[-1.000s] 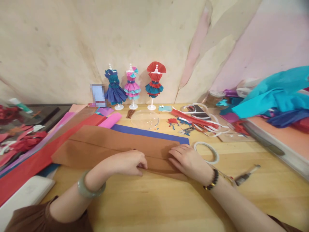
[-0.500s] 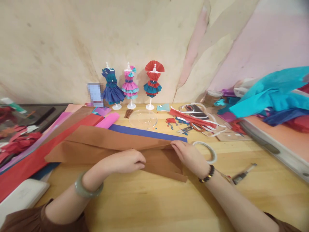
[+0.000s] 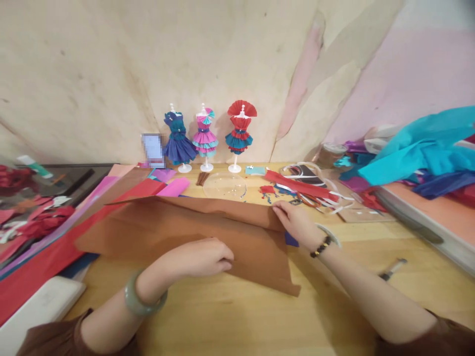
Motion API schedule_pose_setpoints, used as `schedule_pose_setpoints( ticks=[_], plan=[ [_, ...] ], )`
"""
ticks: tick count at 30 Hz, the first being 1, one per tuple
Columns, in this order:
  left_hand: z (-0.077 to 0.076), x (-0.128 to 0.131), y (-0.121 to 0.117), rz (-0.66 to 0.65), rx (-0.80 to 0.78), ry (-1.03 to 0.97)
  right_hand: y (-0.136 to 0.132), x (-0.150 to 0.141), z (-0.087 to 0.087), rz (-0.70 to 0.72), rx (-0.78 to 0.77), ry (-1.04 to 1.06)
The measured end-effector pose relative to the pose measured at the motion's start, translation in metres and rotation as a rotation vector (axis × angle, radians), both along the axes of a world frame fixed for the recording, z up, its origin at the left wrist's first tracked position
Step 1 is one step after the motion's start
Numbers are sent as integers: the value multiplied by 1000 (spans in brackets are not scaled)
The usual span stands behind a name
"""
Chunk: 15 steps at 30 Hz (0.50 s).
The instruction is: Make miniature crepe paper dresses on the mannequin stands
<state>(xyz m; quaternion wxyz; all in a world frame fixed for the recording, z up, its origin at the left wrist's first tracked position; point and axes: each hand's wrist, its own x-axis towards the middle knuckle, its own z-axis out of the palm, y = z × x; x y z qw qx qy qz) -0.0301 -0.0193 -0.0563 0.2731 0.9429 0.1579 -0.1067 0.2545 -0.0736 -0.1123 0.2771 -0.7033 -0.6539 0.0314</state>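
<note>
head view: brown sheet (image 3: 260,252), spread on counter (image 3: 237,321); right hand (image 3: 295,222), fingers pinched together on its raised far edge; left hand (image 3: 211,257), fingers curled over its near side, grip cannot be told; pixelated screen (image 3: 153,150), unreadable.

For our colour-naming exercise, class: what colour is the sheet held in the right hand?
The sheet is brown, showing best in the head view.

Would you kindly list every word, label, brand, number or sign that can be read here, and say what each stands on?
No text can be read anywhere.
Pixelated screen at the back left: nothing legible.
Green-and-white tube at far left: too small and blurred to read.
White slab at lower left: nothing legible.
Brown sheet: no lettering visible.
</note>
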Motion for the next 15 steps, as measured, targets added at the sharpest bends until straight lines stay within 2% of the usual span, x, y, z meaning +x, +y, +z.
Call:
schedule_pose_setpoints(
  ticks=[5,9,12,14,15],
  plan=[
    [-1,2,-1,19,-22,-20,31,12,-5,-50,-27,-201],
    [-3,2,1,16,-37,-57,39,11,-3,-72,-5,-242],
    [-6,3,2,23,-38,-62,23,2,10,-30,48,-231],
    [-8,3,2,35,-34,-60,-1,-10,21,104,61,-133],
    [-10,3,2,38,-33,-58,-15,-17,26,185,3,-72]
  ],
)
